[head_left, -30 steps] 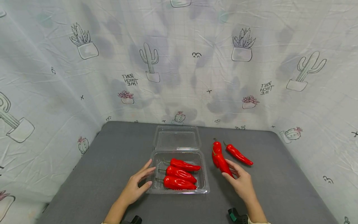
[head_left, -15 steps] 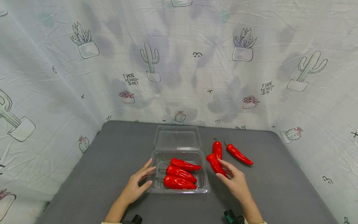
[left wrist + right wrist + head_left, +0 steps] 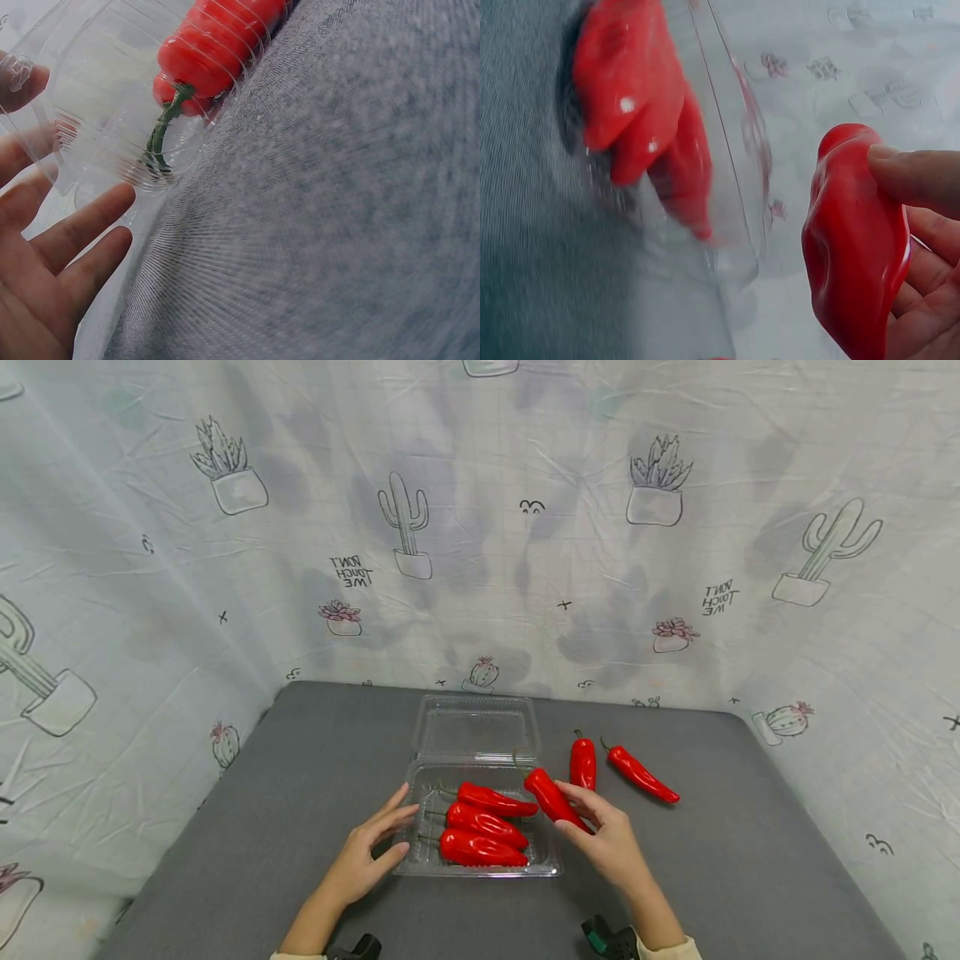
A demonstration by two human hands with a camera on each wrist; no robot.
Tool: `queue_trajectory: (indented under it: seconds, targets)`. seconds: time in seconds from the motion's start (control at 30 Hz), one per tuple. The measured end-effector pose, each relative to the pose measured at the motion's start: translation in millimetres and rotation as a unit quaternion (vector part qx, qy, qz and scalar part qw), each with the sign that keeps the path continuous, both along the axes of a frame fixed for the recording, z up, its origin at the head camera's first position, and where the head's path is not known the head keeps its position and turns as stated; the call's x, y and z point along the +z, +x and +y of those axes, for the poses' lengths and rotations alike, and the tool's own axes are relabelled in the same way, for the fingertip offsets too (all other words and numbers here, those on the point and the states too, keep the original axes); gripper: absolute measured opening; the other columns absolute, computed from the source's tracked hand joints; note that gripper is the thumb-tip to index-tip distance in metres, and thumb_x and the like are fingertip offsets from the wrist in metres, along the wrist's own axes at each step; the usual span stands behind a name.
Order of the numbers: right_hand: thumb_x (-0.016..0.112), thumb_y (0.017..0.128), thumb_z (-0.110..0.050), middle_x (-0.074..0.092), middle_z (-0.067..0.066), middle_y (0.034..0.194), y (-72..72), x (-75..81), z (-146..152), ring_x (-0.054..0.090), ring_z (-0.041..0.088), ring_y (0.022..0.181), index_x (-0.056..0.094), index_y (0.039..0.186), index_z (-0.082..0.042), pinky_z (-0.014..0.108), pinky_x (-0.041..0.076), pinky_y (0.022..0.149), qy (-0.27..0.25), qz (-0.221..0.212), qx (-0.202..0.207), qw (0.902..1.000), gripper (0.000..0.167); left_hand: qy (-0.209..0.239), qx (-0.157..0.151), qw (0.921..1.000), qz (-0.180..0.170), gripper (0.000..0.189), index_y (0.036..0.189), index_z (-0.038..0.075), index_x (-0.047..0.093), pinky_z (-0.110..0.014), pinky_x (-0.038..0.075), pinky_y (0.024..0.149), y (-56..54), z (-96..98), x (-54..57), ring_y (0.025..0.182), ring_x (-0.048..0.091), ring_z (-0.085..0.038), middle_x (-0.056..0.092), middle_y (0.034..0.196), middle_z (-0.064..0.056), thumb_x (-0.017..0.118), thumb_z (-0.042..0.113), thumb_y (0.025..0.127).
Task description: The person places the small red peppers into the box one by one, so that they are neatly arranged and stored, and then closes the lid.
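In the head view a clear plastic clamshell box (image 3: 480, 872) lies with its lid folded back, and three red peppers (image 3: 483, 847) rest in its tray. My left hand (image 3: 362, 862) stays at the box's left side, fingers spread and fairly straight, fingertips right at the wall. The left wrist view shows that hand (image 3: 45, 255) beside the ribbed wall and a green pepper stem (image 3: 159, 135) behind the plastic. My right hand (image 3: 606, 843) pinches another red pepper (image 3: 553, 797) between thumb and fingers, its stem end over the tray's right rim. The right wrist view shows this pepper (image 3: 855, 240) close up.
Two more red peppers, an upright one (image 3: 582, 762) and a slanted one (image 3: 642, 774), lie on the grey tabletop (image 3: 735, 860) right of the box. The open lid (image 3: 477, 727) lies toward the back. A cactus-print curtain (image 3: 480, 552) hangs behind the table and along its sides.
My right hand has carried its pepper leftward, from over the upright pepper on the table to the box's right rim. The left hand has stayed in place.
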State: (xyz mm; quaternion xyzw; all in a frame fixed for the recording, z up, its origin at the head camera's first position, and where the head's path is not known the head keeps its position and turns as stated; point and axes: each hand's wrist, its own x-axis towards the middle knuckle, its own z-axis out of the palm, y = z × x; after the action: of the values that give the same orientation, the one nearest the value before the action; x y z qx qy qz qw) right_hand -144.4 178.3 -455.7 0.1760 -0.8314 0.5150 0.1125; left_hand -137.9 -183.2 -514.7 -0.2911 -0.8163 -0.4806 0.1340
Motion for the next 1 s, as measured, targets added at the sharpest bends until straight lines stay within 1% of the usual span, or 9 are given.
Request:
queue_trajectory:
  seconds: [0.1,0.2,0.23,0.27,0.43,0.53,0.67,0.8,1.0]
  targets:
    - [0.074,0.081,-0.012,0.065,0.009,0.120,-1.4,-0.9,-6,0.065,0.018,0.096,0.061,0.125,-0.009,0.026,0.055,0.082,-0.006,0.006,0.026,0.9996,0.046,0.005,-0.006,1.0000,-0.001,0.049,0.133,0.001,0.052,-0.025,0.051,0.091,-0.7,-0.6,-1.5,0.114,0.060,-0.019,0.032,0.149,-0.027,0.063,-0.003,0.085]
    - [0.074,0.082,-0.015,0.065,0.009,0.120,-2.3,-0.7,-12,0.065,0.017,0.098,0.060,0.126,-0.010,0.026,0.055,0.083,-0.014,0.010,0.054,0.9984,0.046,0.008,-0.007,0.9999,-0.001,0.050,0.133,0.001,0.052,-0.025,0.052,0.091,-1.9,-1.3,-3.8,0.115,0.060,-0.020,0.032,0.149,-0.027,0.063,-0.003,0.085]
    - [0.073,0.082,-0.014,0.065,0.010,0.120,-2.6,-0.5,-15,0.065,0.017,0.099,0.060,0.126,-0.009,0.027,0.056,0.083,-0.014,0.014,0.063,0.9978,0.046,0.008,-0.007,0.9999,-0.001,0.050,0.133,0.001,0.052,-0.025,0.052,0.091,-2.0,-1.4,-3.8,0.115,0.060,-0.019,0.032,0.149,-0.027,0.063,-0.004,0.084]
    - [0.073,0.082,-0.011,0.065,0.011,0.120,-1.2,3.0,-19,0.065,0.019,0.100,0.060,0.126,-0.007,0.029,0.056,0.083,-0.016,0.016,0.070,0.9973,0.046,0.008,-0.006,0.9999,-0.001,0.050,0.133,0.001,0.052,-0.026,0.052,0.091,-1.9,-1.3,-3.4,0.115,0.060,-0.019,0.032,0.149,-0.027,0.063,-0.004,0.084]
    - [0.072,0.080,0.000,0.063,0.016,0.121,-0.6,3.3,-33,0.064,0.028,0.100,0.058,0.126,-0.001,0.031,0.056,0.084,-0.025,0.021,0.107,0.9937,0.048,0.009,-0.008,0.9999,-0.005,0.050,0.133,0.003,0.052,-0.026,0.052,0.091,-0.8,-1.5,-1.3,0.116,0.059,-0.020,0.032,0.150,-0.024,0.063,-0.002,0.085]
    - [0.072,0.081,-0.002,0.063,0.014,0.121,-2.2,0.4,-38,0.064,0.025,0.100,0.058,0.127,-0.004,0.028,0.056,0.084,-0.025,0.020,0.120,0.9923,0.048,0.006,-0.010,0.9999,-0.003,0.050,0.133,0.002,0.052,-0.026,0.052,0.091,-0.8,-1.8,-1.7,0.115,0.060,-0.023,0.032,0.149,-0.026,0.063,-0.002,0.085]
    - [0.072,0.081,-0.004,0.064,0.011,0.120,-2.9,1.1,-43,0.064,0.021,0.100,0.059,0.126,-0.007,0.031,0.056,0.083,-0.023,0.019,0.120,0.9923,0.048,0.003,-0.008,1.0000,-0.001,0.050,0.133,0.002,0.051,-0.026,0.052,0.091,-1.4,-2.3,-3.8,0.114,0.060,-0.023,0.032,0.149,-0.026,0.063,-0.002,0.085]
    - [0.073,0.080,-0.003,0.064,0.010,0.121,-4.2,1.1,-48,0.064,0.021,0.101,0.060,0.126,-0.009,0.030,0.056,0.084,-0.025,0.005,0.120,0.9925,0.048,0.003,-0.005,1.0000,-0.001,0.050,0.133,0.001,0.052,-0.026,0.052,0.091,-2.0,-2.6,-5.5,0.114,0.061,-0.023,0.032,0.149,-0.026,0.063,-0.003,0.085]
    - [0.071,0.081,-0.003,0.064,0.010,0.121,-6.7,0.2,-54,0.064,0.022,0.100,0.059,0.127,-0.008,0.027,0.055,0.084,-0.011,-0.004,0.141,0.9900,0.048,0.004,-0.007,1.0000,-0.004,0.049,0.133,0.002,0.051,-0.026,0.051,0.091,-1.9,-2.4,-3.9,0.114,0.060,-0.023,0.032,0.149,-0.026,0.062,-0.002,0.085]
